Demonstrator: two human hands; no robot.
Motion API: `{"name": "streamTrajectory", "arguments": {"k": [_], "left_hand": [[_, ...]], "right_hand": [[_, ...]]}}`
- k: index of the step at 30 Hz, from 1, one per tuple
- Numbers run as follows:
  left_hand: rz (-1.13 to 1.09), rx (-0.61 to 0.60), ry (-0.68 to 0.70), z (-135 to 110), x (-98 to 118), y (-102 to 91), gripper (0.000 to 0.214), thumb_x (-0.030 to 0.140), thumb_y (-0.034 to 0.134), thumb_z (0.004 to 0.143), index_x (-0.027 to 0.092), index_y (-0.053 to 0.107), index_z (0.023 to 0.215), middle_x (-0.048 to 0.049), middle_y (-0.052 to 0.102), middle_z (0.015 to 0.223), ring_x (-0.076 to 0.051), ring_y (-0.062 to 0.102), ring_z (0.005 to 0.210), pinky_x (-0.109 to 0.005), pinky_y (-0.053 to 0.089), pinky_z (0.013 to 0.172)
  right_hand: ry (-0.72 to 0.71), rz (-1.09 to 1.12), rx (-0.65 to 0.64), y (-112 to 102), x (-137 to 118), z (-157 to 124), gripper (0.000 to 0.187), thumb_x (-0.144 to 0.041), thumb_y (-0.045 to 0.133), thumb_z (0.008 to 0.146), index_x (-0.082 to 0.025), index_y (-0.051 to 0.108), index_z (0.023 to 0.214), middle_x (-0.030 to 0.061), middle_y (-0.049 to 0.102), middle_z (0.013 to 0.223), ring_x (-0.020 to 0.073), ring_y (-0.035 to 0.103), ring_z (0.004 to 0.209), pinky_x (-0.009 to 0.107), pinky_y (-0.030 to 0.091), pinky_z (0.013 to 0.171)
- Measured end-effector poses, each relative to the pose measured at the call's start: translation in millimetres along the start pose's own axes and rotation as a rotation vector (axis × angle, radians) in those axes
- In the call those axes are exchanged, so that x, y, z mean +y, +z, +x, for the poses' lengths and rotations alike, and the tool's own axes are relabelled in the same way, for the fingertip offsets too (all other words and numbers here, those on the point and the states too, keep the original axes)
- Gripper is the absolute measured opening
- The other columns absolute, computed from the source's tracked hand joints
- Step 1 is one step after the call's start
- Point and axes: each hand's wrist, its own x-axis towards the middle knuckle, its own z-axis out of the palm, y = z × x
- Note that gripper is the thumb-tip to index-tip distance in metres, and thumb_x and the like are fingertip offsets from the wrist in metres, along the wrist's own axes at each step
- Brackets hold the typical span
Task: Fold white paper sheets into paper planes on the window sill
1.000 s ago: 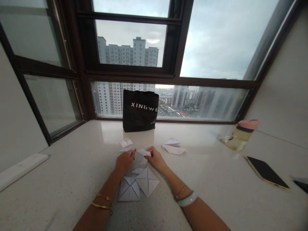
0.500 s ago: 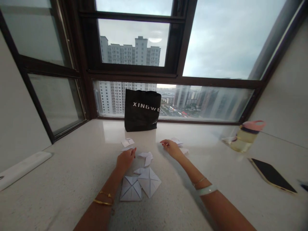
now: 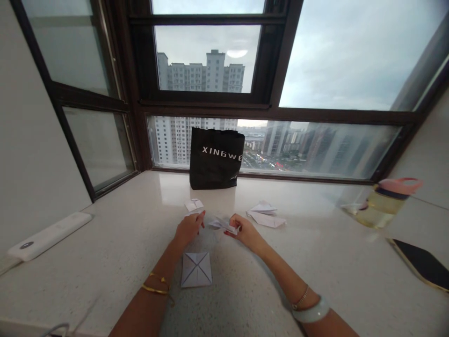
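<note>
1. White power strip: far left, flat on the speckled counter by the wall. Well apart from both hands.
2. Left hand: knuckles up, thumb and forefinger pinched shut on the left tip of the folded paper piece. Gold bangles on that wrist.
3. Small folded scrap: flat on the counter just beyond the left hand, untouched.
4. Square creased sheet: flat, X-shaped folds, between the forearms on the near side of the hands. Nothing touches it.
5. Black bag: upright at the back against the window, white lettering "XINGWE" visible.
6. Folded paper piece: mid-counter, spanning the gap between both hands, roughly level. Can't tell if it's clear of the surface.
7. Right hand: fingers curled closed, gripping the paper's right end. White bangle on that wrist.
8. Folded paper shapes: two, lying near the right hand on its right, not touched.
9. Pink-lidded bottle: far right, yellowish contents, blurred.
10. Dark phone: flat, screen up, right edge, partly cut off.
</note>
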Motion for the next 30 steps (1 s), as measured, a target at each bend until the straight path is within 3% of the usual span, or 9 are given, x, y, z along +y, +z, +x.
{"name": "streamTrajectory", "arguments": {"k": [4,6,8,10,13,18,22,26,30], "left_hand": [[-0.527,-0.296,-0.069,0,5,10.6,0.074,0.065,0.008,0.078,0.011,0.059,0.083,-0.0018,0.056,0.055,-0.011,0.051,0.045,-0.023,0.036,0.048],[-0.75,-0.436,-0.044,-6,12,14.2,0.069,0.069,0.022,0.074,0.012,0.056,0.095,-0.0017,0.059,0.063,-0.01,0.053,0.049,-0.021,0.036,0.048],[-0.868,-0.48,0.027,-13,17,15.5,0.062,0.062,0.05,0.067,0.014,0.05,0.106,0.0005,0.059,0.068,-0.008,0.052,0.052,-0.019,0.036,0.049],[-0.871,-0.443,0.072,-17,20,15.2,0.066,0.049,0.067,0.059,0.016,0.046,0.113,0.0038,0.056,0.065,-0.005,0.048,0.049,-0.017,0.033,0.048],[-0.825,-0.37,0.101,-15,20,13.8,0.068,0.041,0.07,0.058,0.016,0.044,0.116,0.0049,0.054,0.059,-0.005,0.045,0.047,-0.017,0.031,0.047],[-0.729,-0.354,0.145,-8,12,15.5,0.06,0.042,0.067,0.061,0.015,0.049,0.111,0.0002,0.06,0.066,-0.009,0.052,0.052,-0.02,0.037,0.05],[-0.699,-0.373,0.163,-7,9,21.4,0.059,0.041,0.065,0.063,0.014,0.047,0.113,0.0005,0.059,0.063,-0.008,0.05,0.049,-0.019,0.035,0.048],[-0.669,-0.372,0.173,-7,7,24.6,0.059,0.043,0.063,0.065,0.013,0.045,0.113,-0.0013,0.059,0.068,-0.009,0.052,0.052,-0.02,0.035,0.048],[-0.448,-0.293,0.172,-7,6,11.9,0.056,0.047,0.053,0.072,0.016,0.043,0.117,-0.0057,0.061,0.084,-0.012,0.056,0.063,-0.024,0.04,0.057]], "right_hand": [[-0.225,-0.088,0.196,-5,-3,-6,0.007,-0.014,0.054,0.065,-0.02,0.05,0.063,0.0025,0.056,0.076,0.0168,0.05,0.076,0.029,0.037,0.071],[-0.29,-0.14,0.234,-4,-9,-10,0.009,-0.011,0.052,0.065,-0.02,0.052,0.062,0.0053,0.056,0.086,0.0196,0.049,0.087,0.034,0.036,0.08],[-0.31,-0.143,0.251,-1,-12,-13,0.013,-0.009,0.049,0.065,-0.02,0.055,0.063,0.0066,0.055,0.094,0.0212,0.047,0.095,0.037,0.034,0.085],[-0.292,-0.079,0.262,1,-13,-13,0.019,-0.009,0.044,0.067,-0.021,0.058,0.064,0.0068,0.054,0.099,0.0213,0.046,0.1,0.038,0.034,0.088],[-0.146,0.16,0.295,5,-9,-10,0.024,-0.015,0.039,0.072,-0.022,0.062,0.075,0.0061,0.054,0.102,0.0196,0.05,0.098,0.036,0.04,0.083],[0.203,0.565,0.161,7,-5,-5,0.035,-0.041,0.047,0.073,-0.022,0.056,0.102,0.001,0.061,0.074,0.0134,0.057,0.063,0.026,0.047,0.056],[0.241,0.658,0.068,6,-4,-5,0.042,-0.053,0.052,0.068,-0.018,0.06,0.092,0.0011,0.062,0.068,0.0131,0.058,0.061,0.025,0.047,0.053],[0.275,0.619,0.027,6,10,-3,0.042,-0.046,0.065,0.057,-0.017,0.061,0.087,-0.0007,0.063,0.064,0.0127,0.057,0.054,0.024,0.045,0.049],[0.27,0.518,0.226,-2,31,3,0.035,-0.039,0.063,0.055,-0.015,0.06,0.079,-0.0018,0.06,0.056,0.0117,0.052,0.047,0.023,0.042,0.044]]}}
